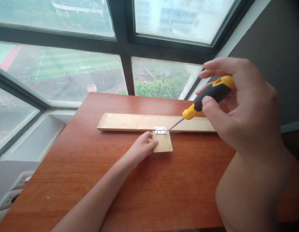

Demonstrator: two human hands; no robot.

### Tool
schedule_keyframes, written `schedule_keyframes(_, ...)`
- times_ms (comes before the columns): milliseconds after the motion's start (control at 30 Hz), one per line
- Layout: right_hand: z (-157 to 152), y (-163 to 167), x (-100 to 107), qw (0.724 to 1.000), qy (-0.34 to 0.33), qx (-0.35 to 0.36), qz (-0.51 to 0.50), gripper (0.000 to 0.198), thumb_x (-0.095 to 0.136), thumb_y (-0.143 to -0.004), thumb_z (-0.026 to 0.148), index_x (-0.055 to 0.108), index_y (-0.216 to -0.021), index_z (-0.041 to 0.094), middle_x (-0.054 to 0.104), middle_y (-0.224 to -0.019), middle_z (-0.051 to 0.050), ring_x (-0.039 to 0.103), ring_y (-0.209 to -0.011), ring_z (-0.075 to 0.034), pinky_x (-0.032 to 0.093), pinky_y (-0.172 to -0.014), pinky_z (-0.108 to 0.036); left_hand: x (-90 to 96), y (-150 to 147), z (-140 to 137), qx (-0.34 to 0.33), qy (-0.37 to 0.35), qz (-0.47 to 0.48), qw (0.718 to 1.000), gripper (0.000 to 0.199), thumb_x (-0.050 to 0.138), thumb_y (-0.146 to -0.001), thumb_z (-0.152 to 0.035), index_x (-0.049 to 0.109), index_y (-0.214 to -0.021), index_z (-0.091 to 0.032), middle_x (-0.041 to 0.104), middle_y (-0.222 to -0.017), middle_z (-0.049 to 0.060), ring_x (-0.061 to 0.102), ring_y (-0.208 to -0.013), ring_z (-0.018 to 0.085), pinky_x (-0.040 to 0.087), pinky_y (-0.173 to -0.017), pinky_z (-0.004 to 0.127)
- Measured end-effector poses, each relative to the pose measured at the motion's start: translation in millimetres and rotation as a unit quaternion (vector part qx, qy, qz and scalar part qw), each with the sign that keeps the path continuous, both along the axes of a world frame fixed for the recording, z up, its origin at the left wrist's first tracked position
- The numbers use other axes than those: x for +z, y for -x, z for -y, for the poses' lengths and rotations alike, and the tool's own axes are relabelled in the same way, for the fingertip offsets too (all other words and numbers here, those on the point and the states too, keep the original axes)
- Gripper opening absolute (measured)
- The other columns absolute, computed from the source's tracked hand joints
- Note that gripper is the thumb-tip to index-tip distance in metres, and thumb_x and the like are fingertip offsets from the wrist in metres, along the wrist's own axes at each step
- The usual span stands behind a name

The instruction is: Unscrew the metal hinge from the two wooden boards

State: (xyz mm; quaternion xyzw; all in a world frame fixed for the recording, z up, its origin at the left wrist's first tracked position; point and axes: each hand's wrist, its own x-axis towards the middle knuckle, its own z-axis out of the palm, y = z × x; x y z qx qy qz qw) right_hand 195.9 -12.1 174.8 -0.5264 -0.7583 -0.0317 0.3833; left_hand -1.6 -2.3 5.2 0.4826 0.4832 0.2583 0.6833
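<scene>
A long pale wooden board [130, 121] lies across the table, and a small square piece of wood [164, 143] sits against its near edge. Over the joint between them lies a silver metal hinge [161, 130]. My left hand [146, 145] pinches the small piece at its left edge, thumb on top. Up on the right, my right hand [243, 100] is wrapped loosely around the yellow and black handle of a screwdriver [209, 96], some fingers lifted. The screwdriver slants down to the left, its tip at the hinge's right end; whether it touches a screw I cannot tell.
The reddish-brown wooden table [149, 190] spreads beneath everything. Dark window frames [125, 48] rise behind its far edge. Wall sockets [9, 199] are at the lower left, and a grey wall [267, 42] stands at the right.
</scene>
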Motion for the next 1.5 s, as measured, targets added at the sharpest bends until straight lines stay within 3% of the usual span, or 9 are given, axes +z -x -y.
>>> schedule_keyframes(167,-2.5,2.8,-0.5,1.0,-0.003,-0.028,-0.013,0.048,0.047,-0.073,0.001,0.061,-0.109,0.03,0.056,-0.117,-0.004,0.066,-0.088,-0.023,0.055,-0.081,-0.039,0.4,-0.5,-0.2,0.003,0.001,0.001,1.0,0.019,0.06,-0.085,-0.032,0.048,-0.09,-0.018,0.046,-0.059,-0.007,0.037,-0.046,0.006,0.023,-0.043,0.019)
schedule_keyframes(333,-15.6,6.0,-27.7,1.0,0.005,0.013,-0.011,0.028,0.054,-0.078,0.008,0.063,-0.1,0.022,0.061,-0.103,-0.006,0.062,-0.095,-0.023,0.049,-0.084,-0.037,-0.9,-1.4,-0.4,0.003,-0.003,0.009,1.0,0.02,0.061,-0.085,-0.033,0.048,-0.09,-0.018,0.045,-0.057,-0.008,0.036,-0.046,0.005,0.023,-0.042,0.018)
schedule_keyframes(433,-24.0,5.5,-54.6,0.994,0.088,0.068,0.015,0.014,0.054,-0.086,0.015,0.064,-0.093,0.021,0.068,-0.091,-0.002,0.063,-0.084,-0.018,0.048,-0.078,-0.032,0.1,-2.0,-0.2,0.007,-0.005,0.013,1.0,0.021,0.062,-0.084,-0.033,0.047,-0.089,-0.018,0.044,-0.055,-0.008,0.035,-0.044,0.005,0.022,-0.042,0.018)
schedule_keyframes(533,-29.7,3.6,-80.7,0.974,0.208,0.067,0.062,0.014,0.051,-0.09,0.021,0.064,-0.091,0.02,0.07,-0.091,-0.003,0.063,-0.083,-0.016,0.045,-0.078,-0.03,2.0,-2.2,0.1,0.007,-0.008,0.012,1.0,0.022,0.062,-0.084,-0.033,0.047,-0.09,-0.018,0.043,-0.054,-0.009,0.034,-0.044,0.005,0.022,-0.042,0.018)
schedule_keyframes(733,-35.1,2.0,-112.3,0.953,0.275,0.067,0.104,0.014,0.06,-0.086,0.03,0.065,-0.095,0.021,0.071,-0.083,-0.001,0.062,-0.075,-0.016,0.041,-0.07,-0.027,3.9,-2.0,0.3,0.009,-0.012,0.014,1.0,0.021,0.062,-0.083,-0.031,0.047,-0.089,-0.018,0.043,-0.054,-0.009,0.035,-0.044,0.005,0.023,-0.042,0.017)
schedule_keyframes(1000,-32.9,5.5,-112.4,0.94,0.296,0.057,0.156,0.014,0.053,-0.089,0.025,0.062,-0.079,0.021,0.069,-0.084,-0.002,0.059,-0.074,-0.016,0.034,-0.063,-0.027,7.0,-3.0,0.4,0.014,-0.002,0.018,1.0,0.018,0.06,-0.084,-0.027,0.045,-0.087,-0.018,0.042,-0.05,-0.01,0.033,-0.041,0.005,0.022,-0.042,0.016)
schedule_keyframes(1333,-30.0,9.0,-117.5,0.939,0.29,0.07,0.17,0.008,0.053,-0.084,0.018,0.059,-0.083,0.022,0.068,-0.086,-0.001,0.059,-0.077,-0.016,0.035,-0.066,-0.027,6.1,-3.2,0.9,0.014,-0.012,0.004,1.0,0.016,0.059,-0.084,-0.027,0.045,-0.085,-0.019,0.043,-0.049,-0.009,0.036,-0.041,0.005,0.023,-0.041,0.016)
schedule_keyframes(1500,-30.6,12.5,-116.5,0.942,0.282,0.068,0.171,0.017,0.047,-0.088,0.015,0.062,-0.09,0.022,0.069,-0.093,-0.003,0.06,-0.083,-0.017,0.034,-0.066,-0.028,4.8,-3.5,1.0,0.016,-0.014,0.008,1.0,0.018,0.061,-0.083,-0.028,0.047,-0.086,-0.018,0.043,-0.049,-0.009,0.035,-0.041,0.005,0.023,-0.042,0.016)
